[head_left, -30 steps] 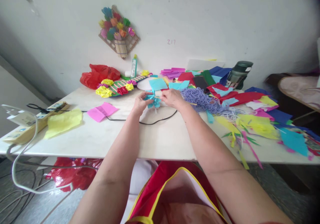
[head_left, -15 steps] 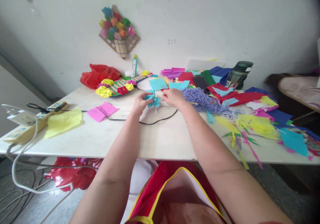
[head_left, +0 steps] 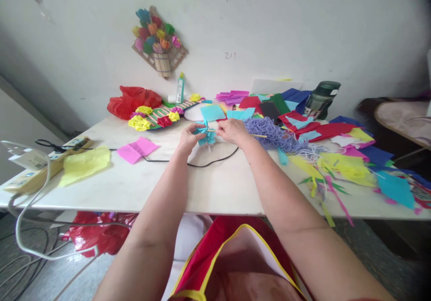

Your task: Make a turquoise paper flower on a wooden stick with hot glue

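My left hand (head_left: 188, 138) is closed on a crumpled light blue paper flower (head_left: 205, 135) held just above the white table (head_left: 141, 184). My right hand (head_left: 232, 131) pinches a thin wooden stick (head_left: 257, 135) whose tip goes into the flower from the right. Both hands meet over a loop of black cable (head_left: 202, 163). A heap of purple yarn (head_left: 272, 135) lies right beside my right wrist.
Coloured paper sheets and scraps (head_left: 336, 157) cover the table's right half, with a dark green bottle (head_left: 321, 98) behind. A pink sheet (head_left: 136, 150), a yellow sheet (head_left: 84, 164), a power strip (head_left: 40, 162) and scissors (head_left: 50, 145) lie left. Paper flowers (head_left: 151, 117), a glue bottle (head_left: 181, 88) and a red bag (head_left: 133, 99) stand at the back.
My hands have shifted only slightly around the blue flower. The stick in my right hand now sticks out a little more level to the right.
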Available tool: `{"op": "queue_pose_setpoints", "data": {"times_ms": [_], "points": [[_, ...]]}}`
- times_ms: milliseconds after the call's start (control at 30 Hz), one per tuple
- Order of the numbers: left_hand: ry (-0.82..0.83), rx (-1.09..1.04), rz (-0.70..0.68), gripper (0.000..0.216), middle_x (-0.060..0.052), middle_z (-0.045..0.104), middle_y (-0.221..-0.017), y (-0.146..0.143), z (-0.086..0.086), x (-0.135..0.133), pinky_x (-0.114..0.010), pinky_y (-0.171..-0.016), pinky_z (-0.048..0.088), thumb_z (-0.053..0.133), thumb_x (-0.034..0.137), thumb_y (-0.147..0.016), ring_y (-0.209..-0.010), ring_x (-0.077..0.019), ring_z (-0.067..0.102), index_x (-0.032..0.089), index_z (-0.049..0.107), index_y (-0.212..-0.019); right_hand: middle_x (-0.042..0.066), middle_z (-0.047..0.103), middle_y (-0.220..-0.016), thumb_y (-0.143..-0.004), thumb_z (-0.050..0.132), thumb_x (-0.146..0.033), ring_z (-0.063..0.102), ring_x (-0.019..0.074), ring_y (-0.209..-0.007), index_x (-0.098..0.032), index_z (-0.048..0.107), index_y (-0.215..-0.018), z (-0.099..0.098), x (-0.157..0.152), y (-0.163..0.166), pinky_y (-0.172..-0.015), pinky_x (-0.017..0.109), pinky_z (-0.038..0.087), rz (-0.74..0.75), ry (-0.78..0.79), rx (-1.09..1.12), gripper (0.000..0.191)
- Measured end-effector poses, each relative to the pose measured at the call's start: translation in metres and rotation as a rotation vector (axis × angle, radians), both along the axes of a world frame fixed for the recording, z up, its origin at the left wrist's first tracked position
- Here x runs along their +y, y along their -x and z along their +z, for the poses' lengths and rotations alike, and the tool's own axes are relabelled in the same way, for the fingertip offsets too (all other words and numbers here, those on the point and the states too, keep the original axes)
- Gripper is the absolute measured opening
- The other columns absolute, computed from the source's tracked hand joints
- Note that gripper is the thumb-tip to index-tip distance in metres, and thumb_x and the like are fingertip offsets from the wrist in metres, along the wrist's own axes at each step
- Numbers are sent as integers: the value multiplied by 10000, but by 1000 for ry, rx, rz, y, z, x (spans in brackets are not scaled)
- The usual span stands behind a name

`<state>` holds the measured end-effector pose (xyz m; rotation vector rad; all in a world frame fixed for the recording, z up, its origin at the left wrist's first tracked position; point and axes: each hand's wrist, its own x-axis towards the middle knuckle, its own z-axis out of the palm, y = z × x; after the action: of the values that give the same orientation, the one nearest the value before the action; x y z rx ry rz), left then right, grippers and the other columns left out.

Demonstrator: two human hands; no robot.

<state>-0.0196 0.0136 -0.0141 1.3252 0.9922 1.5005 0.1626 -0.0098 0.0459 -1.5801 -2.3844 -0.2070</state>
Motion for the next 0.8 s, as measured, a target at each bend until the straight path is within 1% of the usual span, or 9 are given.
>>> {"op": "queue_pose_setpoints", "data": {"times_ms": [267,533,800], "points": [[-6,28,26,364,4,674,-677,0,-1,1,-242,-583,464,803,220,-439,-588,-115,572,163,716,-788,131,746,-1035,-937,499,-342,662,260,-1043,-188,740,-1061,3,-3,0,-818,322,442,1,26,-18,312],[-7,-15,-6,365,-15,690,-728,-1,1,-2,-265,-604,496,812,217,-432,-633,-139,602,160,708,-778,129,748,-1025,-928,510,-328,668,271,-1025,-198,739,-1073,2,0,1,-821,337,452,1,-6,-4,301],[11,-9,-23,371,-3,674,-712,0,1,-2,-263,-590,489,820,225,-434,-614,-132,584,162,702,-780,89,756,-988,-904,553,-332,678,244,-993,-205,751,-994,3,3,-6,-776,307,444,-29,-11,65,252]]}}
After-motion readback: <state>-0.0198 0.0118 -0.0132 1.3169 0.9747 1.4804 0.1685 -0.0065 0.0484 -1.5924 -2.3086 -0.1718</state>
